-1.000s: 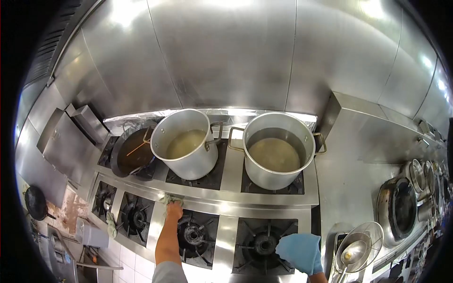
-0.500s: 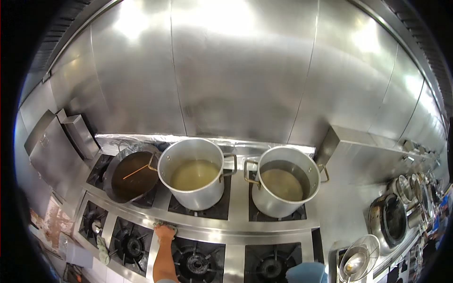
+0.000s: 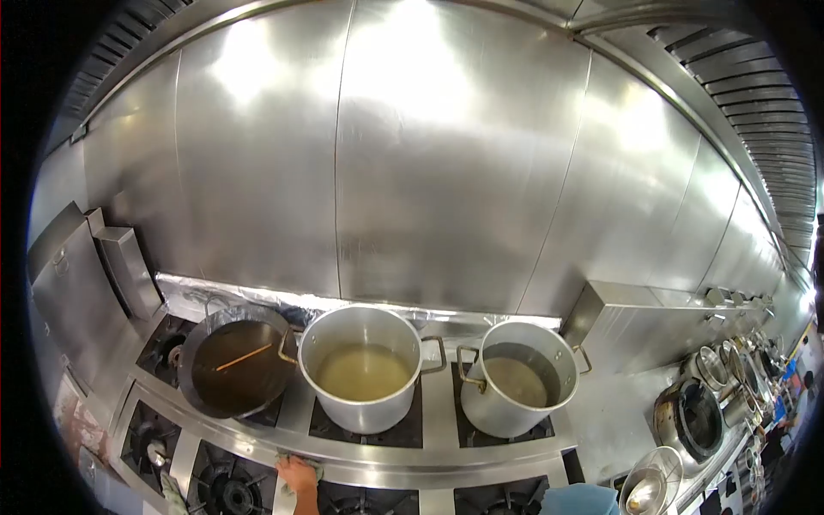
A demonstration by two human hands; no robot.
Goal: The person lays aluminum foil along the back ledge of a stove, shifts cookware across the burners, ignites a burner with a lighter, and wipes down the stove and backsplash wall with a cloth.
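Observation:
My left hand (image 3: 297, 475), at the bottom left of centre, presses on the steel ledge (image 3: 369, 475) between the rear and front burners. Its fingers are closed over a greenish cloth (image 3: 318, 470), which shows at the edge of the hand. Behind it stands a big aluminium stockpot (image 3: 369, 418) part full of cloudy yellowish liquid. Farther left, a wok (image 3: 193, 378) holds brown liquid with an orange-brown stick (image 3: 243, 358) lying in it. A second stockpot (image 3: 498, 421), with paler liquid, is on the right. My right hand is out of view.
Front burners (image 3: 232, 491) line the bottom, with a greyish cloth (image 3: 172, 493) at the left. A light blue object (image 3: 579, 499) is partly visible at the bottom edge. On the right are a wire strainer (image 3: 648, 481), a blackened round vessel (image 3: 687, 421) and several pans. Steel panels (image 3: 446, 189) rise behind.
The view has tilted up, so the stove and pots sit lower in the picture. My left hand is still on the cloth at the ledge, with less of the forearm showing.

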